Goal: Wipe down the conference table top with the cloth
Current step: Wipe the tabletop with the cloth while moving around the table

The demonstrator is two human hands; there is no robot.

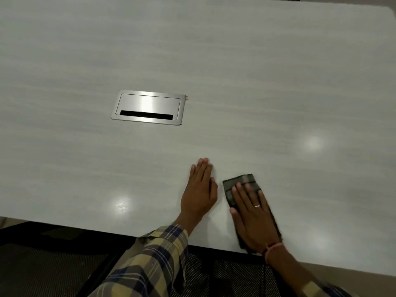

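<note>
From my feed, the right hand (252,215) lies flat on the cloth (240,183), fingers straight and pressing it to the table (214,61) near the front edge. Most of the cloth is hidden under the palm; I see only its far end past the fingertips and a dark strip along the outer side of the hand (its pattern is hard to make out, perhaps checked). The left hand (200,189) rests just beside it, not touching the cloth, fingers straight and together, palm on the bare top. A metal cable box (147,107) sits flush in the table, well apart from both hands. The plaid sleeve (150,260) is cut off by the bottom edge. Below the table edge I see dark mesh (42,264), too dim for me to identify.
</note>
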